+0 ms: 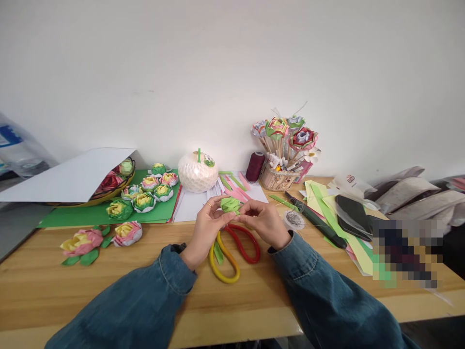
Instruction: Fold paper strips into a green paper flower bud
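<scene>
Between my two hands is a light green paper flower (230,205), its folded petals bunched in a small ball. My left hand (208,224) grips it from the left, thumb below and fingers behind. On the other side, my right hand (268,222) pinches its edge between thumb and fingers. Under the hands lie scissors with one yellow and one red handle (244,242); their blades are mostly hidden. A scrap of green paper (218,253) shows inside the yellow loop. Behind the flower, pink and green paper strips (234,184) rest on white sheets.
Several finished paper flowers (144,202) sit on green paper at left, with a pink-and-yellow one (82,244) nearer. A white apple-shaped ornament (198,172), maroon thread spool (255,167) and basket of stemmed flowers (279,175) stand along the wall. A dark green tool (319,223) and paper lie right.
</scene>
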A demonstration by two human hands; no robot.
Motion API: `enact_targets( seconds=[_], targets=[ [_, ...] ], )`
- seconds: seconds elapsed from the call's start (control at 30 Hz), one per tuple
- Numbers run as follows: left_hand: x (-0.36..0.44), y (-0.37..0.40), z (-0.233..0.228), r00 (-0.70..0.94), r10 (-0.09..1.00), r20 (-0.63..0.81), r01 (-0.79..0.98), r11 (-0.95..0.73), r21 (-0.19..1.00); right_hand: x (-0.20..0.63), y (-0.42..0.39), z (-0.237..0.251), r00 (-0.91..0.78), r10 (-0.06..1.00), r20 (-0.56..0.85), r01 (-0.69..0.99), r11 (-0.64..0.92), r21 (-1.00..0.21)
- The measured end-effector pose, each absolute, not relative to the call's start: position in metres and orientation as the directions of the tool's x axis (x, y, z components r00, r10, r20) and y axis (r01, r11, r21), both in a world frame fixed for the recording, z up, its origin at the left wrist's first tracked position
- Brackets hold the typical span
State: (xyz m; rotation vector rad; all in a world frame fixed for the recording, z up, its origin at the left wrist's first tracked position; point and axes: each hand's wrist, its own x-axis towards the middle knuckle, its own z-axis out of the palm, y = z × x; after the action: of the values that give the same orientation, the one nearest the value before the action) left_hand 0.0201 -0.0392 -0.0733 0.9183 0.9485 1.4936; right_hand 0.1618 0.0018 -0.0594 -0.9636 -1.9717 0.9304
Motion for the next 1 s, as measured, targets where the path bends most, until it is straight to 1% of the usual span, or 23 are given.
enact_targets(
  seconds=[0.1,0.17,0.33,0.47,0.53,0.63,0.73,0.8,0.87,1.0],
  targets=[
    [0.019,-0.04,-0.074,-0.117,0.992,0.051,-0.381,-0.092,0.92,0.162,0.001,-0.057,-0.486,0.796,0.36,0.306,0.541,-0.784],
    [0.019,-0.04,-0.074,-0.128,0.991,0.048,-0.384,-0.094,0.918,0.161,-0.001,-0.056,-0.495,0.765,0.412,0.342,0.607,-0.717],
    [0.022,-0.041,-0.074,-0.136,0.991,0.017,-0.45,-0.077,0.89,0.158,-0.009,-0.061,-0.385,0.707,0.594,0.5,0.7,-0.51],
    [0.023,-0.042,-0.072,-0.11,0.994,0.004,-0.548,-0.064,0.834,0.155,-0.012,-0.066,-0.335,0.584,0.739,0.499,0.776,-0.387],
    [0.023,-0.042,-0.072,-0.09,0.996,0.007,-0.585,-0.059,0.809,0.155,-0.012,-0.067,-0.311,0.528,0.79,0.505,0.796,-0.333],
    [0.023,-0.043,-0.072,-0.068,0.998,0.009,-0.621,-0.049,0.783,0.155,-0.013,-0.067,-0.318,0.462,0.828,0.531,0.811,-0.248],
    [0.023,-0.043,-0.072,-0.063,0.998,0.006,-0.643,-0.045,0.764,0.156,-0.014,-0.067,-0.395,0.371,0.84,0.536,0.836,-0.117],
    [0.022,-0.043,-0.072,-0.058,0.998,0.006,-0.66,-0.043,0.75,0.157,-0.016,-0.066,-0.453,0.304,0.838,0.499,0.866,-0.045],
    [0.022,-0.043,-0.072,-0.052,0.999,0.001,-0.672,-0.036,0.739,0.157,-0.016,-0.065,-0.45,0.29,0.845,0.471,0.88,-0.051],
    [0.022,-0.043,-0.073,-0.043,0.999,-0.002,-0.671,-0.028,0.741,0.155,-0.015,-0.064,-0.333,0.419,0.845,0.511,0.833,-0.212]
  ],
)
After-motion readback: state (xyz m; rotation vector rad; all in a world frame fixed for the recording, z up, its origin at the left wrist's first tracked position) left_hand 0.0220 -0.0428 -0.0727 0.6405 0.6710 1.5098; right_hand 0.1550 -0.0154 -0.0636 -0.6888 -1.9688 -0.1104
